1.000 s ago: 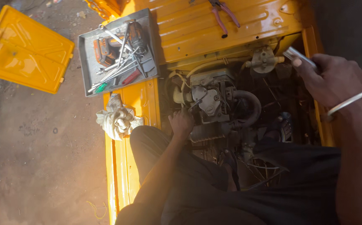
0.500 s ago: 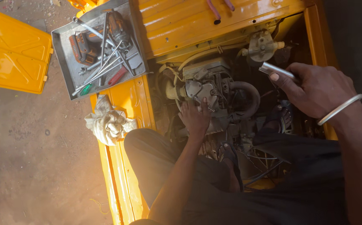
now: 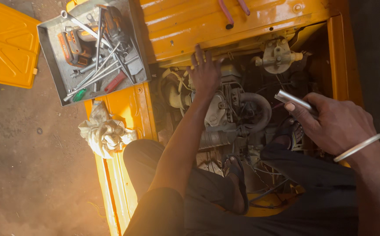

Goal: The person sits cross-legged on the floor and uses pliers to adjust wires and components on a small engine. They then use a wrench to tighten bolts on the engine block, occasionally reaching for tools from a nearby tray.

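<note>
- Left hand (image 3: 205,72) is spread flat, fingers splayed, palm down on top of the engine (image 3: 225,113) in the open yellow engine bay (image 3: 242,26); it grips nothing, just presses against the upper edge near the yellow panel.
- Right hand (image 3: 336,124) is curled tight around a silver metal tube tool (image 3: 295,99), thumb along the shaft, the tool's end poking out toward the engine, hovering over the bay's right side.
- A black rubber hose (image 3: 260,107) loops just beside the engine, between the 2 hands.
- Grey tool tray (image 3: 52,65) sits on the bay's upper-left corner, packed with spanners, a red-handled tool and a green-handled one.
- A crumpled pale rag (image 3: 104,133) lies on the bay's left edge, below the tray.
- A sandalled foot (image 3: 236,183) rests inside the bay near its lower edge.
</note>
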